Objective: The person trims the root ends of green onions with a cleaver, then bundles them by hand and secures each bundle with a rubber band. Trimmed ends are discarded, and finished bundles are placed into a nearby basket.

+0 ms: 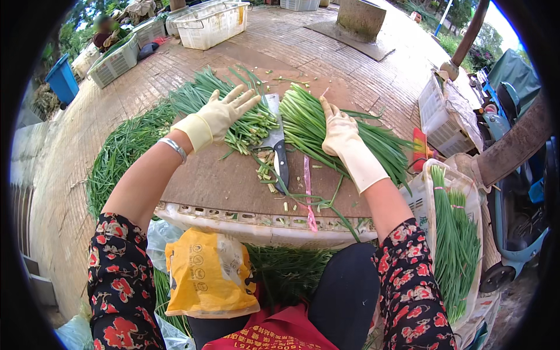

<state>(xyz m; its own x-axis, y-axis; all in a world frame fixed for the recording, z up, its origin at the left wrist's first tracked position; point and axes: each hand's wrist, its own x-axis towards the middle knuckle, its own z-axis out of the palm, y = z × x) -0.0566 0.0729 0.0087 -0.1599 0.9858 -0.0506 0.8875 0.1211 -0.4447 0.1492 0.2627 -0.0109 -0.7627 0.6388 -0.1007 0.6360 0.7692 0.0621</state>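
Note:
My left hand (225, 114), in a cream rubber glove, has its fingers spread over a pile of Chinese chives (205, 89) and holds nothing that I can see. My right hand (341, 127), gloved too, rests on a thick bunch of chives (302, 111) whose pale stems point left; whether its fingers grip the bunch cannot be told. Between the two lies a cleaver (281, 162) with a black handle towards me. A pink plastic tie (308, 188) lies on the brown board (210, 183), among cut stem ends.
Under the board is a white plastic crate (271, 232). A crate (431, 210) at the right holds tied bundles of chives (455, 245). Loose chives (127, 148) are heaped at the left. A yellow bag (210, 271) lies on my lap. A person (105, 35) is far back left.

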